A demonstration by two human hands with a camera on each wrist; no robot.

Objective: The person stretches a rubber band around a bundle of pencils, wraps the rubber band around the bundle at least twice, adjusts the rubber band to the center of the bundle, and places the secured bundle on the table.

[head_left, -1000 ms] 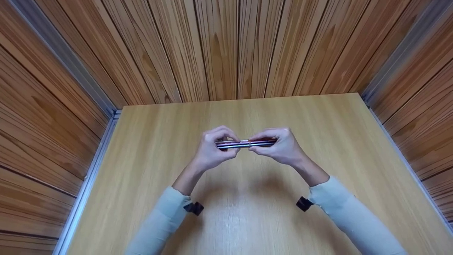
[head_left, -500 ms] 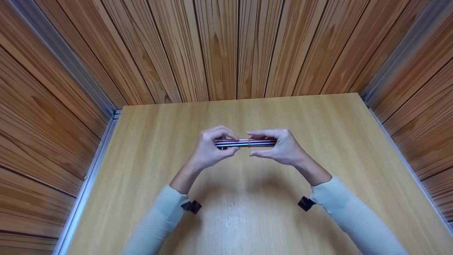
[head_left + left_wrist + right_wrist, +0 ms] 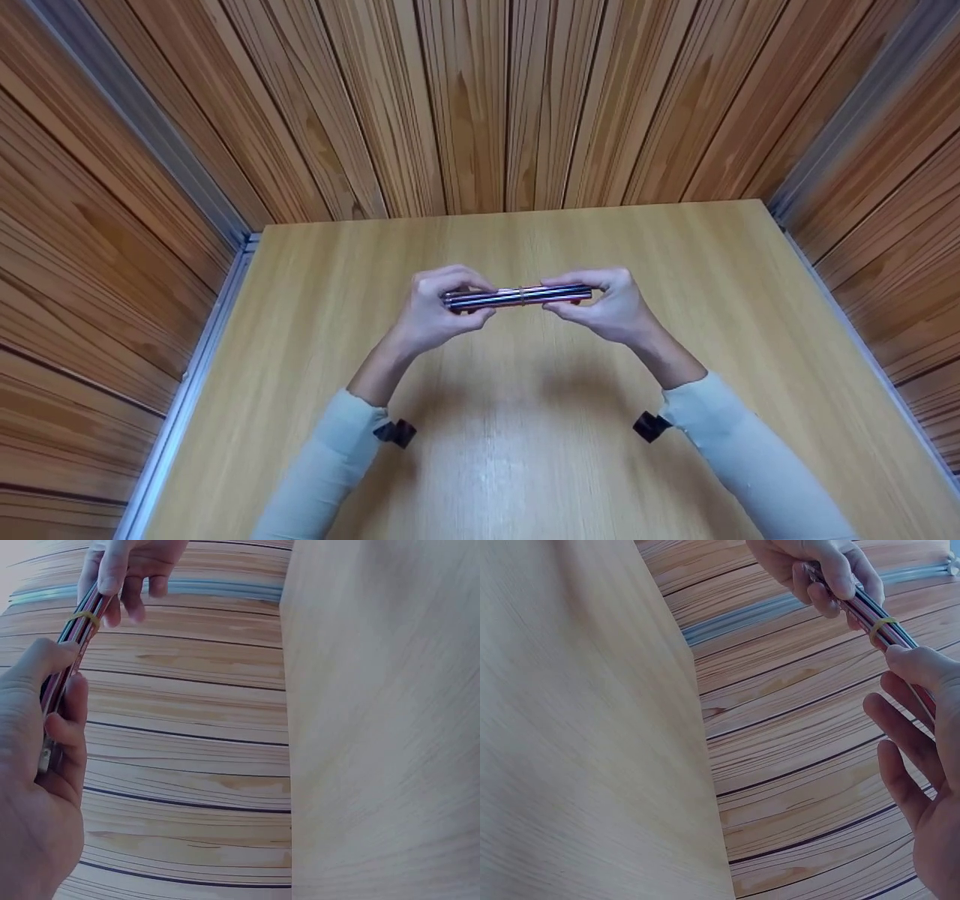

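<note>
A bundle of slim, dark striped pencils [image 3: 502, 298], with red among them, is held level above the table between both hands. A yellowish rubber band [image 3: 883, 628] circles the bundle near its middle. My left hand [image 3: 431, 315] grips the left end, thumb on the near side and fingers on the far side. At the other end, my right hand [image 3: 619, 311] pinches the pencils between thumb and forefinger. Its other fingers [image 3: 900, 724] are spread apart in the right wrist view. In the left wrist view, the pencil ends [image 3: 45, 756] show inside the left palm.
Below the hands is a light wooden table [image 3: 487, 450], on which their shadows fall. Wood-plank walls [image 3: 480, 105] rise behind it and at both sides, with metal rails [image 3: 199, 360] along the edges. A small black camera [image 3: 651, 427] sits at each wrist.
The right fingers came off the pencils, then pinched them again nearer the right end. The left hand has shifted left, and the bundle now tilts slightly, with more of its right end showing.
</note>
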